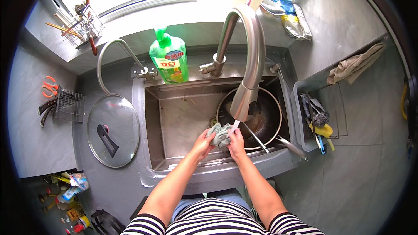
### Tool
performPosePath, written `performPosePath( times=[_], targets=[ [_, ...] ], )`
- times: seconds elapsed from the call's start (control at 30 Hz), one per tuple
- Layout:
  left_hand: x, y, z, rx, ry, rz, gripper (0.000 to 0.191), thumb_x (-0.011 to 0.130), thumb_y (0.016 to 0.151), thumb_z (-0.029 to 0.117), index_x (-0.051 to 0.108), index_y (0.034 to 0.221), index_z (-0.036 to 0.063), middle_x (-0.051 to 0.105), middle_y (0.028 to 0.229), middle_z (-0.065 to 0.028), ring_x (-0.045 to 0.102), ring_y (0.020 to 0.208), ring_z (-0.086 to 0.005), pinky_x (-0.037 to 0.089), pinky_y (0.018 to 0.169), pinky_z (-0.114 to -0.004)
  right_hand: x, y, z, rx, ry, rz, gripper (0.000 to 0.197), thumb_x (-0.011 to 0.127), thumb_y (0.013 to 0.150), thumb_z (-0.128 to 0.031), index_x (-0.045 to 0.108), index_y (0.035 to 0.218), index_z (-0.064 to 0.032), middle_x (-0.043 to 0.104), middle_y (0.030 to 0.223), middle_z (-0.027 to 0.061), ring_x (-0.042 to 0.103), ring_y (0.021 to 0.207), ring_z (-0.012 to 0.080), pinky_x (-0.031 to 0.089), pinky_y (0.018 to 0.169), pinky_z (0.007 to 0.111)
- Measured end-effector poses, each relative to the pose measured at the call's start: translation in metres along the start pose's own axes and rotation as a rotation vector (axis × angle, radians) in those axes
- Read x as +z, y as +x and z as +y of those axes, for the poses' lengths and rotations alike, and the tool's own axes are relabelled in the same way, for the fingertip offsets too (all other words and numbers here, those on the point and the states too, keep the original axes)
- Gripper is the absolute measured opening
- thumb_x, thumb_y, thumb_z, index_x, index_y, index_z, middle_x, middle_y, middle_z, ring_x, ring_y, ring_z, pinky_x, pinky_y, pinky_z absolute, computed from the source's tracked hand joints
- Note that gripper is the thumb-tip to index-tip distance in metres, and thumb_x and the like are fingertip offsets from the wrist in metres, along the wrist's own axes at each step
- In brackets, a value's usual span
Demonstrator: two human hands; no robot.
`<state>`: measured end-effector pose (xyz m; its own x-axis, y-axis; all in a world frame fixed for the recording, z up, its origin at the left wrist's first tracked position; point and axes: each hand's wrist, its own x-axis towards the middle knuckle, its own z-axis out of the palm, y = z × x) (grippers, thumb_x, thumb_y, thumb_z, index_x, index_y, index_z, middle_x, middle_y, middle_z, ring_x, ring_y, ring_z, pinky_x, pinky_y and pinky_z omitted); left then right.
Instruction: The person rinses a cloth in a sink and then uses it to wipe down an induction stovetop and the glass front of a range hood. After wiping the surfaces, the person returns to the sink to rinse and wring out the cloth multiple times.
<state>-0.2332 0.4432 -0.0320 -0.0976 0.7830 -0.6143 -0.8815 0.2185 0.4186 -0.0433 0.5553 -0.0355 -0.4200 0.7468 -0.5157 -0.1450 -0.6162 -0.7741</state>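
Note:
My left hand [203,144] and my right hand [236,143] hold a crumpled grey-green cloth [220,135] between them, above the stainless steel sink [176,124]. Water from the pull-down faucet [243,101] runs down at the cloth's right side, by my right fingers. Just right of my hands, a dark wok [261,120] rests in the sink's right part, with its metal handle [292,147] over the front rim. A metal utensil handle [256,137] leans out of the wok towards the front.
A glass lid [112,130] lies left of the sink. Behind the sink stand a green dish soap bottle [169,60] and a smaller curved tap [122,44]. A grey plastic bin [298,117] with scrubbers hangs at the right. Knives and orange-handled scissors [49,87] sit in a left wall rack.

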Motion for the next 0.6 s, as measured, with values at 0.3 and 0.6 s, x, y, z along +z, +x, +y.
performPosePath(
  times=[0.3, 0.6],
  targets=[
    [0.035, 0.021, -0.019, -0.077, -0.131, 0.098, 0.053, 0.082, 0.135, 0.051, 0.071, 0.178, 0.0214, 0.085, 0.167, -0.0092, 0.087, 0.147, -0.0311, 0.075, 0.123, -0.070, 0.061, -0.068, -0.050, -0.439, -0.802, -0.001, 0.035, 0.096, 0.115, -0.008, 0.080, 0.144, 0.0024, 0.079, 0.141, 0.0217, 0.082, 0.136, 0.0426, 0.066, 0.123, 0.052],
    [0.098, 0.037, -0.002, -0.332, -0.018, -0.020, 0.053, 0.066, 0.136, 0.069, 0.089, 0.159, 0.0273, 0.094, 0.156, -0.0015, 0.089, 0.144, -0.0267, 0.071, 0.122, -0.062, 0.015, -0.006, -0.071, -0.612, -0.858, 0.044, 0.041, 0.081, 0.130, -0.035, 0.083, 0.158, -0.0052, 0.081, 0.160, 0.0184, 0.079, 0.147, 0.0347, 0.062, 0.126, 0.051]
  ],
)
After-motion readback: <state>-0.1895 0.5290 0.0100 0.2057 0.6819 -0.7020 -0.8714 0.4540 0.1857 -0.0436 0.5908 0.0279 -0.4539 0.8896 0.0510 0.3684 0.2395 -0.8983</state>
